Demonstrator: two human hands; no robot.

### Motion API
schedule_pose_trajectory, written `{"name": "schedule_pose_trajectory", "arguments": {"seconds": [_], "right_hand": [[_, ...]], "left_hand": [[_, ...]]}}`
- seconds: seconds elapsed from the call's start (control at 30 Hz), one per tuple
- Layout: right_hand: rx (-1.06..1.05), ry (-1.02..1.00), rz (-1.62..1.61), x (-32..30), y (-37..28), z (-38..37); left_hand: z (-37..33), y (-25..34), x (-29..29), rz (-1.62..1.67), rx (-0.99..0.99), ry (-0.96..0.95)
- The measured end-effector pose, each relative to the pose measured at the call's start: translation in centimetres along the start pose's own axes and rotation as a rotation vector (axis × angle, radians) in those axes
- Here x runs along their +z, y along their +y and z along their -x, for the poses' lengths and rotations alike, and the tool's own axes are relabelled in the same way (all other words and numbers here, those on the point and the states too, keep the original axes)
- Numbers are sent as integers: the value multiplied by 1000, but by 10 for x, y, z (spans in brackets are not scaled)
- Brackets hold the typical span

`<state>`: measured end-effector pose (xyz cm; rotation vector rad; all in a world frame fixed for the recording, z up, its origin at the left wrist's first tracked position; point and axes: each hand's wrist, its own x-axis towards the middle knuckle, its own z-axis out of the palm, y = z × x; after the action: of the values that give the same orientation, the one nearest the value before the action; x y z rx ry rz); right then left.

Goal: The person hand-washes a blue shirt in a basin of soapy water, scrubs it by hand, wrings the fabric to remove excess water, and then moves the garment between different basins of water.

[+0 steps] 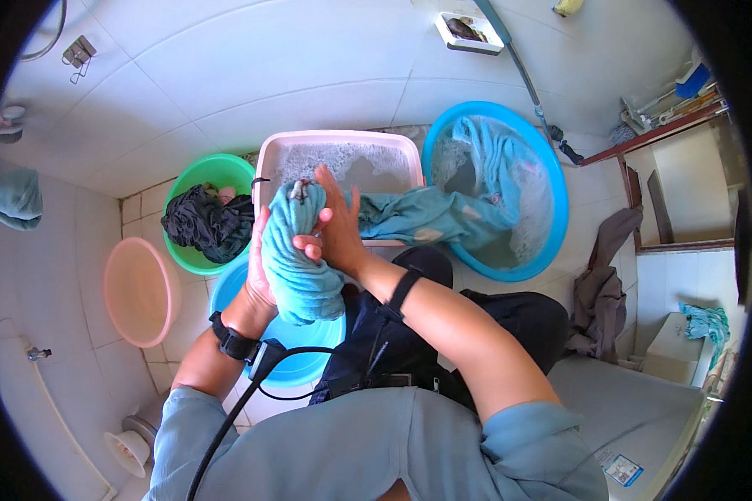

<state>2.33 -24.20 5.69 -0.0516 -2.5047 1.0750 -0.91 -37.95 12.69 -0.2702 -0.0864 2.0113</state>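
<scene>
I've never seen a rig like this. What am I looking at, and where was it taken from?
No machine here: just a person's left hand and right hand, both bare. Together they hold a bunched turquoise cloth. The one picture comes from a wide fisheye camera on the person's head, looking down, so straight edges bend. More turquoise cloth runs from near the right hand into a sudsy blue tub; whether it is one piece is hidden. On the tiled floor stand a sudsy pink rectangular tub, a green basin holding dark clothes, a peach tub and a light-blue basin near the left hand.
</scene>
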Motion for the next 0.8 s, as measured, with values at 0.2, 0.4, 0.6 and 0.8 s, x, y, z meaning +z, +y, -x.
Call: {"name": "schedule_pose_trajectory", "arguments": {"seconds": [0.2, 0.4, 0.6, 0.8], "right_hand": [[-57, 172, -938, 13, 6, -42], [-365, -199, 3, -47, 7, -81], [-337, -577, 417, -44, 8, -85], [-102, -716, 436, -32, 20, -78]], "left_hand": [[-9, -6, 11, 4, -202, -14], [23, 54, 20, -885, -203, 336], [-10, 68, 2, -2309, -96, 417], [-36, 63, -29, -2808, -94, 674]]}}
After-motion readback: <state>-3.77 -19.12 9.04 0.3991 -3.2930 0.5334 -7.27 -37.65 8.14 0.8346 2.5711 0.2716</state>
